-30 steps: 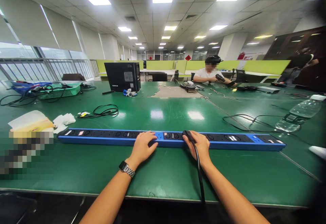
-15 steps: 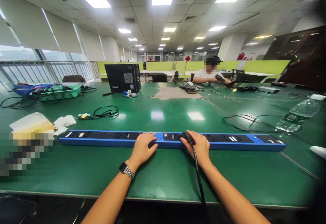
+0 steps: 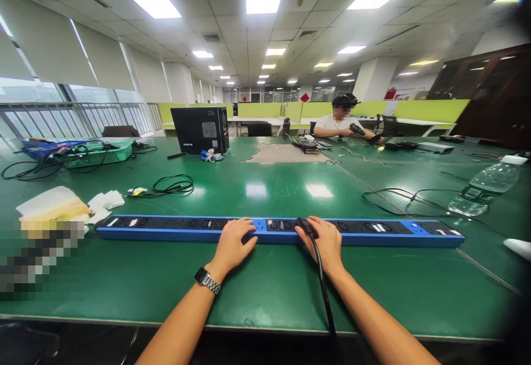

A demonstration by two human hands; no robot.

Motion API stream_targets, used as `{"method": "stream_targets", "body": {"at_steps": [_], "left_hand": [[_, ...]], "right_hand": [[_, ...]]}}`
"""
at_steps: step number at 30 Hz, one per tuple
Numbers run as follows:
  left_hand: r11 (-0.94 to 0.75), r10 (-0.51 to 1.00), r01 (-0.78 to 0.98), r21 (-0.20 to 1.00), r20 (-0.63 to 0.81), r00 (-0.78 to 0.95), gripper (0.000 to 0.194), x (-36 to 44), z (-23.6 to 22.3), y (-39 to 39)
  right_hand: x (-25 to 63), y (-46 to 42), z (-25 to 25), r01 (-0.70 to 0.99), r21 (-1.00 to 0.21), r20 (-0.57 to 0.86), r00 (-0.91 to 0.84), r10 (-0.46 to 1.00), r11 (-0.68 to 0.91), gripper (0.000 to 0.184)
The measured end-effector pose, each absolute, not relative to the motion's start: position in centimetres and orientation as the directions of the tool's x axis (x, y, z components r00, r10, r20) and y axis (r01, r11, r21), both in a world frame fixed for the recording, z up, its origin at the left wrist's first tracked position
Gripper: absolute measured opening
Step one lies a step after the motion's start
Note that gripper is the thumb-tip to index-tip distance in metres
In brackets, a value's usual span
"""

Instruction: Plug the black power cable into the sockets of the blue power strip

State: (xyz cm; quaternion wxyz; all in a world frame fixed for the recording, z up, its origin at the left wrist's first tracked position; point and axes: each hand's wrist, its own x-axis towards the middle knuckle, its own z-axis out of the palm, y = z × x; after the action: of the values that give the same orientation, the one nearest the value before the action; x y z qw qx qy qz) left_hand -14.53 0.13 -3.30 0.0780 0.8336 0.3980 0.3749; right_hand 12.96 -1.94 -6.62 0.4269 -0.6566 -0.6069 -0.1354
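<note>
Across the front of the green table lies a long blue-and-black power strip, with rows of sockets along its top. My left hand grips it left of the middle, fingers over the top and thumb at the near edge. A little to the right, my right hand holds a black power plug against the strip's sockets. How deep the plug sits cannot be made out. From it, a thick black cord runs down over the table's front edge.
Paper packaging and a coiled black cable lie left. A computer tower, gloves and a green basket stand farther back. On the right is a water bottle. Across the table sits a person holding a dark tool.
The view has tilted up very slightly. Both hands, the plug and the power strip keep the same places relative to each other.
</note>
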Motion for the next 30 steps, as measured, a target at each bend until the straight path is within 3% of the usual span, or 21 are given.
{"method": "stream_targets", "body": {"at_steps": [17, 30], "left_hand": [[-0.672, 0.721, 0.599, 0.436, 0.569, 0.396, 0.02, -14.51, -3.25, 0.06], [-0.66, 0.735, 0.608, 0.441, 0.548, 0.4, 0.021, -14.52, -3.17, -0.02]], "right_hand": [[13.46, -1.94, -6.17, 0.854, -0.483, 0.71, 0.253, 0.658, 0.194, 0.049], [13.07, -2.21, -6.01, 0.897, -0.413, 0.694, 0.197, 0.692, 0.158, 0.046]]}}
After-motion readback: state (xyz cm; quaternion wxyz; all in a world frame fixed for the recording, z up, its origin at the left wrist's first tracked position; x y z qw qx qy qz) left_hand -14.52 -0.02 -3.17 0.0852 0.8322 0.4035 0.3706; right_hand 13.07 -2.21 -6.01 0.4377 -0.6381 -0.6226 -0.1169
